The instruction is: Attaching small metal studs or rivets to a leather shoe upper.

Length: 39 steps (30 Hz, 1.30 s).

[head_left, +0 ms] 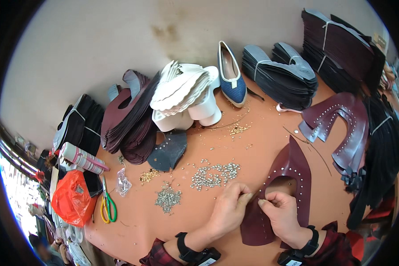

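A maroon leather shoe upper (297, 155), pointed at its far end, lies in front of me with silver studs along its opening. My left hand (228, 208) is at its left edge, thumb and forefinger pinched together. Close beside it, my right hand (283, 215) pinches over the left strip of the upper, touching the leather. Whatever is between the fingertips of either hand is too small to make out. To the left of the hands, silver studs (215, 174) lie scattered, with a heap of small silver pieces (168, 198) nearer me.
Studded maroon uppers (341, 117) lie at right. Behind stand a blue shoe (232, 82), white stacked pieces (181, 91) and tied dark bundles (279, 73). Green-and-yellow-handled scissors (108, 208) and a red plastic bag (73, 197) are at left. Gold studs (238, 130) dot the orange-brown table (133, 239).
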Available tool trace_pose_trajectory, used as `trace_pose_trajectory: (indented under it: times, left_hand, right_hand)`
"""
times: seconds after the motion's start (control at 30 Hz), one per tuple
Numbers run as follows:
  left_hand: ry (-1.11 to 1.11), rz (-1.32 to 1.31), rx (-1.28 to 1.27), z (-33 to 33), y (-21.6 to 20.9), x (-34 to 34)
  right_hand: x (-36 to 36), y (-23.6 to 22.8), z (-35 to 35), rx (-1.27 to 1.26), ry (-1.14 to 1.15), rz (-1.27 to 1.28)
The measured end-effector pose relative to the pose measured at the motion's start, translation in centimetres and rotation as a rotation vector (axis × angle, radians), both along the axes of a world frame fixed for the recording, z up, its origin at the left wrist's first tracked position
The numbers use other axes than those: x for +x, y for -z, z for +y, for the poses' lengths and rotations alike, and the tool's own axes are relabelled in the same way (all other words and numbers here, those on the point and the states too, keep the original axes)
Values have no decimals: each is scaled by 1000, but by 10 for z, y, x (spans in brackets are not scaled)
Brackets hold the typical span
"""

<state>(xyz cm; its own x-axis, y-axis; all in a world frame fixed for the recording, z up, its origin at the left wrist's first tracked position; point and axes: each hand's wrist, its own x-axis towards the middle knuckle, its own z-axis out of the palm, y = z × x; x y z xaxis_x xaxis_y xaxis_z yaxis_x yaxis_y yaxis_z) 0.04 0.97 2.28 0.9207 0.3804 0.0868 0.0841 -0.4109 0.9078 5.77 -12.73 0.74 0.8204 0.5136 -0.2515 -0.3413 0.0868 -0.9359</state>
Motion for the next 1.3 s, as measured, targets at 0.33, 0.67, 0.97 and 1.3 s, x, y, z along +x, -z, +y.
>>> trace_pose_trajectory:
  times: [0.33,0.67,0.97,1.3]
  left_hand:
    - [-18,59,751,60,4,-9]
    - [305,101,841,40,5,-3]
    - [336,146,806,48,-9,-37]
    - [102,15,666,78,-12,3]
  right_hand:
    - [6,-15,1,94,2,224]
    - [6,-11,3,101,89,198]
    - [6,-13,4,101,106,233]
    - [7,-16,6,131,147,257]
